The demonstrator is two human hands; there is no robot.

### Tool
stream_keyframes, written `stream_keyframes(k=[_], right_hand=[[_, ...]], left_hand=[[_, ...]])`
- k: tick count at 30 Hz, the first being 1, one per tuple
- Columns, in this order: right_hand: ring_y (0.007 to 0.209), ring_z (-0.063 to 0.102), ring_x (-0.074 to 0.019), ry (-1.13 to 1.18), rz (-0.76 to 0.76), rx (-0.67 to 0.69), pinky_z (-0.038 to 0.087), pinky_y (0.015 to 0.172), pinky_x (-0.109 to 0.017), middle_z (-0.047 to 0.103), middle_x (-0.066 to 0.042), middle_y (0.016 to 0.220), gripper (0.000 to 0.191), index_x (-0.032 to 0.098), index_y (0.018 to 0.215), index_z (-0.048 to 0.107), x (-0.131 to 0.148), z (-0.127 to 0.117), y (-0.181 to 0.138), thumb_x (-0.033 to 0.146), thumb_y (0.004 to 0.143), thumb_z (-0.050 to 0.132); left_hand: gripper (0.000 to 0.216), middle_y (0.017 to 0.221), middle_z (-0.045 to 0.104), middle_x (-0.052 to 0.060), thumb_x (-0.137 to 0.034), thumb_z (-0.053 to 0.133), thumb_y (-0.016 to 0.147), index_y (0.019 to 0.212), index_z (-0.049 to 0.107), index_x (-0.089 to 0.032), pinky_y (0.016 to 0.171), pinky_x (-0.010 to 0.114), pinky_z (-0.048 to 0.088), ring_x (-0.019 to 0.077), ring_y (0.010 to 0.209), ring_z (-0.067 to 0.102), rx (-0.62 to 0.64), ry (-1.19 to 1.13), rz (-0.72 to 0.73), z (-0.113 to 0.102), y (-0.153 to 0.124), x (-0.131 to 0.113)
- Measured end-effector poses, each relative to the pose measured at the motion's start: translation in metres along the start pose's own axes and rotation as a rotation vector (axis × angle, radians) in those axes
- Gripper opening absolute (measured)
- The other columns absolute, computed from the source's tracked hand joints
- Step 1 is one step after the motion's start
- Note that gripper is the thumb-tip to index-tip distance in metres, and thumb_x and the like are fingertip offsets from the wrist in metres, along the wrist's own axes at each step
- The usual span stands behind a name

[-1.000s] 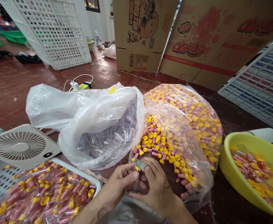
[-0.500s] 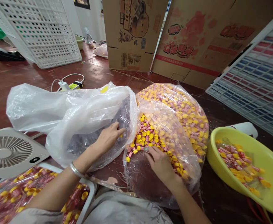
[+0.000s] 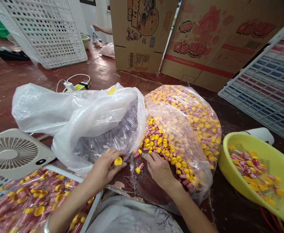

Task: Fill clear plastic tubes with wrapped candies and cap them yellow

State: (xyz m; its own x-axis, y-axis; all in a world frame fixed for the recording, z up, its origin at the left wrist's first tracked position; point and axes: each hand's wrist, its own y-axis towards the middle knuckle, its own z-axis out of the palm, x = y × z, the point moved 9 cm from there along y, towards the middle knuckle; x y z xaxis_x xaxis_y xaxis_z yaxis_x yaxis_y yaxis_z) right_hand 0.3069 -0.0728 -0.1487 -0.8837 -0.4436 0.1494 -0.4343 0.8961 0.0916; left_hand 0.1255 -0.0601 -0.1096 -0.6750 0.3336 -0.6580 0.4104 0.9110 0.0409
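Observation:
My left hand (image 3: 105, 166) is closed round a yellow cap (image 3: 118, 161), its round open end facing me; whatever else the fingers hold is hidden. It is in front of the mouth of a white plastic bag (image 3: 66, 126) with clear plastic tubes (image 3: 117, 137) inside. My right hand (image 3: 160, 170) has its fingers drawn together at the near edge of a pile of small red-and-white pieces with yellow caps (image 3: 156, 140), in an open clear bag (image 3: 151, 194). Something greyish shows at its fingertips, too small to name. One capped piece (image 3: 140, 168) lies apart near that hand.
On the left are a fan (image 3: 13, 153) and a crate (image 3: 93, 210) of bagged capped pieces. A yellow basin (image 3: 229, 171) stands right. Cardboard boxes (image 3: 138, 48), a white basket (image 3: 52, 35) and a power strip (image 3: 80, 86) are behind. Another person's arm (image 3: 105, 29) shows far back.
My left hand has come out of the white bag towards me with the yellow cap. The right hand has shifted slightly left in the picture. A person's arm has appeared at the back.

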Motion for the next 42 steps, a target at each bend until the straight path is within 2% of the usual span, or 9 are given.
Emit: stream_keyframes(k=[6,13,18,22,25,28,34,38,42], right_hand=[[0.091,0.066,-0.0205,0.097,0.037,-0.068,0.053,0.077,-0.028,0.066,-0.007,0.1,0.004,0.02,0.094,0.06,-0.011,-0.009,-0.014,0.019,0.098,0.058],[0.071,0.062,-0.0164,0.646,0.058,-0.18,0.053,0.066,-0.026,0.062,0.001,0.075,0.023,0.022,0.084,0.059,-0.004,-0.066,-0.025,0.041,0.094,0.067],[0.083,0.066,-0.0163,0.764,-0.004,-0.17,0.054,0.075,-0.025,0.069,-0.004,0.09,0.026,0.02,0.08,0.063,0.006,-0.083,-0.018,0.041,0.095,0.066],[0.062,0.062,-0.0137,0.761,0.04,-0.206,0.051,0.059,-0.023,0.064,0.001,0.069,0.031,0.021,0.076,0.058,0.006,-0.079,-0.018,0.044,0.093,0.068],[0.089,0.07,-0.021,0.71,-0.115,-0.206,0.058,0.079,-0.031,0.072,-0.007,0.094,0.027,0.019,0.095,0.064,0.028,-0.081,-0.021,0.045,0.093,0.068],[0.123,0.06,-0.0315,0.566,-0.21,-0.234,0.052,0.102,-0.046,0.065,-0.017,0.126,0.062,0.016,0.128,0.054,0.047,-0.079,-0.024,0.047,0.081,0.079],[0.111,0.063,-0.0321,0.453,-0.175,-0.415,0.052,0.101,-0.053,0.066,-0.013,0.109,0.06,0.019,0.118,0.05,0.051,-0.086,-0.027,0.039,0.072,0.083],[0.126,0.057,-0.0358,0.371,-0.076,-0.23,0.052,0.102,-0.051,0.06,-0.017,0.13,0.081,0.018,0.132,0.046,0.018,-0.081,-0.027,0.058,0.072,0.082],[0.088,0.072,-0.0284,0.114,0.256,-0.074,0.058,0.072,-0.04,0.069,-0.01,0.101,0.026,0.02,0.112,0.059,-0.037,-0.057,-0.042,0.037,0.093,0.065]], left_hand=[[0.021,0.1,0.071,0.005,-0.037,0.059,0.096,0.109,0.069,-0.024,0.083,0.033,0.047,0.0243,0.096,0.063,0.042,-0.232,-0.075,0.019,-0.025,-0.02],[0.022,0.102,0.071,0.005,-0.036,0.061,0.094,0.108,0.07,-0.023,0.089,0.035,0.045,0.0255,0.101,0.063,0.131,-0.323,-0.109,0.04,-0.026,-0.029],[0.023,0.102,0.07,0.003,-0.038,0.063,0.092,0.108,0.07,-0.024,0.088,0.031,0.044,0.0234,0.1,0.063,0.145,-0.463,-0.167,0.045,-0.023,-0.032],[0.025,0.089,0.066,0.001,-0.043,0.066,0.089,0.099,0.071,-0.02,0.074,0.026,0.043,0.0184,0.083,0.059,0.177,-0.696,-0.243,0.056,-0.025,-0.036],[0.031,0.078,0.061,-0.001,-0.047,0.069,0.086,0.09,0.069,-0.017,0.067,0.023,0.04,0.0146,0.073,0.051,0.143,-0.921,-0.296,0.064,-0.023,-0.038],[0.032,0.082,0.063,0.0,-0.047,0.072,0.084,0.091,0.07,-0.015,0.072,0.023,0.043,0.0142,0.077,0.053,0.099,-1.16,-0.356,0.072,-0.021,-0.039],[0.039,0.08,0.066,0.002,-0.045,0.082,0.074,0.093,0.068,-0.014,0.071,0.026,0.048,0.0149,0.073,0.059,0.196,-1.425,-0.422,0.085,-0.016,-0.057],[0.026,0.073,0.06,-0.001,-0.037,0.076,0.077,0.09,0.065,-0.017,0.062,0.025,0.045,0.014,0.066,0.056,0.19,-1.007,-0.337,0.052,-0.004,-0.037],[0.023,0.094,0.062,0.006,-0.013,0.056,0.083,0.098,0.072,-0.02,0.074,0.031,0.048,0.0205,0.083,0.059,-0.097,0.038,-0.119,-0.019,0.024,0.005]])
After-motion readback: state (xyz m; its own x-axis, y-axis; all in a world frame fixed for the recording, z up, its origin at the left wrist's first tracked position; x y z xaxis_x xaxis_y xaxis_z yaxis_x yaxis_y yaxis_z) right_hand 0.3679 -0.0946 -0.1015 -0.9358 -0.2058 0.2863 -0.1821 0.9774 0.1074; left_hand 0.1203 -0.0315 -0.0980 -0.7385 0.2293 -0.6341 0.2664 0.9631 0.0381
